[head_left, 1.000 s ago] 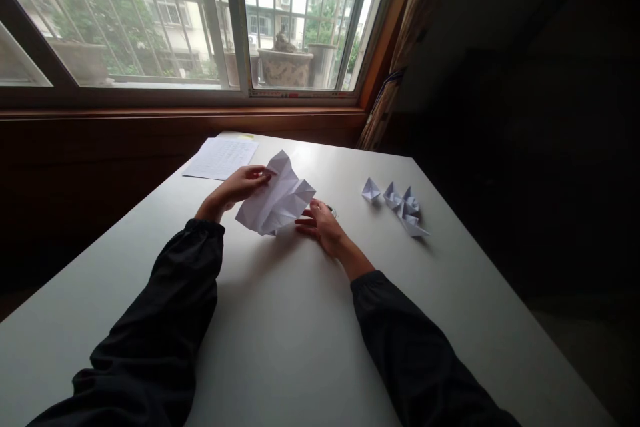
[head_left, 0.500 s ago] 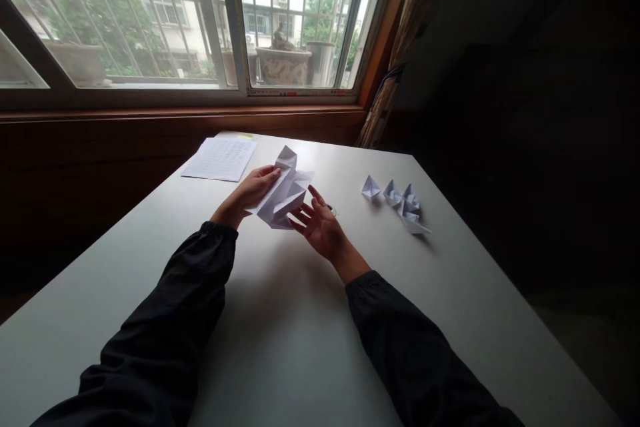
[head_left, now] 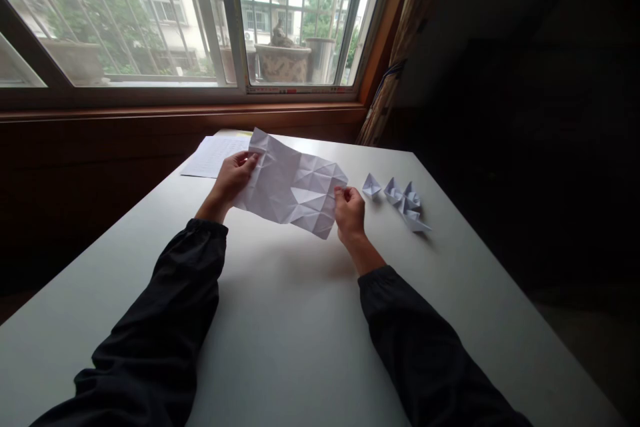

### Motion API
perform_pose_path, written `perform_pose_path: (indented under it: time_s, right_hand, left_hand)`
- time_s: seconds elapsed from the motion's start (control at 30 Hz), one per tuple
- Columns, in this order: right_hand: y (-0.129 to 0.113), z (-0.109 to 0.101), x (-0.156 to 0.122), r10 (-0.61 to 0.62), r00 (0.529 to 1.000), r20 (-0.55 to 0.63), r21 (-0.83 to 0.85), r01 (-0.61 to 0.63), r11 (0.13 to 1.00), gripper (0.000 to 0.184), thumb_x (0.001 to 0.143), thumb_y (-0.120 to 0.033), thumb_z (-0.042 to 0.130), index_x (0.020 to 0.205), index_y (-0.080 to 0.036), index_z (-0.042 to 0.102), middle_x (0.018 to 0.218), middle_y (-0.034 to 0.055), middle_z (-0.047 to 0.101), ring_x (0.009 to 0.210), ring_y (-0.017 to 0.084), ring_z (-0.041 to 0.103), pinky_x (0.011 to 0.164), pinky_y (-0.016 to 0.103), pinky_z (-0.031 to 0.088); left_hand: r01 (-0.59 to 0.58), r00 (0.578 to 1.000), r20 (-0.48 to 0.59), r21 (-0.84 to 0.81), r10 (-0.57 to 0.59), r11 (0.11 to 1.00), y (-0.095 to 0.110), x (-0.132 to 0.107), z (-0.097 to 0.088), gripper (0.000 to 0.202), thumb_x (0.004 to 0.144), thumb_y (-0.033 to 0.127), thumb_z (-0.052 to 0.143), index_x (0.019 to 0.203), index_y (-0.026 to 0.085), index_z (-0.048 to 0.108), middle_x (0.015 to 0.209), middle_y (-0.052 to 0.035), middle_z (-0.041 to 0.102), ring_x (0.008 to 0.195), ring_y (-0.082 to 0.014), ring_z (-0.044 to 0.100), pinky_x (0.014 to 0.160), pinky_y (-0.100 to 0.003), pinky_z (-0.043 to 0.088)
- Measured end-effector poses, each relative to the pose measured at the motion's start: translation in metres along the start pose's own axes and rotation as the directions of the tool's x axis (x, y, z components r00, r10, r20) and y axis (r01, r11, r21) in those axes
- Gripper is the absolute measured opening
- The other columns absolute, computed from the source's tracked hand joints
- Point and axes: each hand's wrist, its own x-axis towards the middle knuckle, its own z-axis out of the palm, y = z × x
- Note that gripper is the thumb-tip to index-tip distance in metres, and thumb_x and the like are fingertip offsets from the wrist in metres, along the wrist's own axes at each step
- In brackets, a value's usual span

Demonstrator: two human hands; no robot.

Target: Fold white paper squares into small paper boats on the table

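A creased sheet of white paper [head_left: 287, 180] is spread out between my two hands, held above the table and tilted. Fold lines cross it, with raised triangular creases on its right half. My left hand [head_left: 235, 177] pinches the sheet's left edge, thumb on top. At the right edge, my right hand [head_left: 349, 210] grips the paper between thumb and curled fingers. To the right of that hand, several small folded paper boats [head_left: 403, 199] sit on the table, most of them touching one another.
The white table [head_left: 280, 327] reaches to a barred window [head_left: 295, 20] at the back. Printed sheets [head_left: 205, 157] lie at its far left corner, partly behind the held paper. A curtain [head_left: 387, 93] hangs beside the window.
The folded paper has been opened out into a nearly flat sheet. My right hand has moved right and closed on its right edge; my left hand has shifted slightly left.
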Motion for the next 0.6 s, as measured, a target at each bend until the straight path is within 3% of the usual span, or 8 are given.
perform_pose_path:
  time_s: [0.1,0.23,0.47,0.53,0.6]
  right_hand:
    - [0.007,-0.013,0.014,-0.089,0.99,-0.107,-0.144,0.073,0.987,0.04,0.086,-0.059,0.059,0.089,-0.019,0.063,0.078,0.0042,0.067,0.071,0.019,0.058,0.065,0.03,0.046]
    - [0.015,-0.027,0.026,-0.171,0.984,-0.058,-0.298,0.146,0.943,0.046,0.089,-0.061,0.055,0.091,-0.017,0.067,0.078,0.0062,0.07,0.071,0.02,0.06,0.066,0.031,0.046]
    - [0.021,-0.033,0.022,-0.243,0.97,-0.024,-0.456,0.205,0.866,0.037,0.091,-0.052,0.057,0.084,-0.018,0.069,0.072,0.0066,0.07,0.069,0.022,0.062,0.072,0.033,0.046]
    - [0.023,-0.037,0.021,-0.248,0.968,-0.029,-0.494,0.202,0.846,0.036,0.095,-0.049,0.052,0.085,-0.018,0.07,0.071,0.0067,0.071,0.069,0.022,0.063,0.075,0.034,0.047]
    - [0.025,-0.044,0.023,-0.251,0.966,-0.059,-0.535,0.181,0.825,0.034,0.097,-0.043,0.049,0.093,-0.018,0.071,0.073,0.0081,0.072,0.072,0.024,0.064,0.078,0.036,0.047]
  left_hand:
    - [-0.084,0.994,-0.054,0.144,0.093,0.986,0.002,0.002,-0.01,0.048,0.083,0.053,0.071,0.106,0.011,0.075,0.081,-0.0063,0.074,0.066,-0.0147,0.063,0.059,-0.022,0.046]
    - [-0.121,0.98,-0.085,0.453,0.179,0.883,0.002,0.002,-0.021,0.038,0.086,0.05,0.067,0.096,0.014,0.077,0.07,-0.0039,0.072,0.062,-0.0145,0.062,0.057,-0.021,0.041]
    - [-0.096,0.987,-0.036,0.631,0.153,0.769,-0.016,0.0,-0.023,0.032,0.088,0.046,0.063,0.097,0.02,0.079,0.075,-0.004,0.074,0.072,-0.0181,0.066,0.067,-0.025,0.044]
    - [-0.034,0.986,-0.109,0.617,0.128,0.787,-0.026,0.003,-0.029,0.033,0.088,0.046,0.062,0.099,0.019,0.078,0.081,-0.0048,0.075,0.075,-0.0181,0.066,0.069,-0.025,0.045]
    - [0.121,0.943,-0.324,0.54,0.073,0.833,-0.039,0.007,-0.04,0.035,0.089,0.044,0.06,0.106,0.018,0.075,0.089,-0.006,0.075,0.08,-0.018,0.066,0.071,-0.024,0.046]
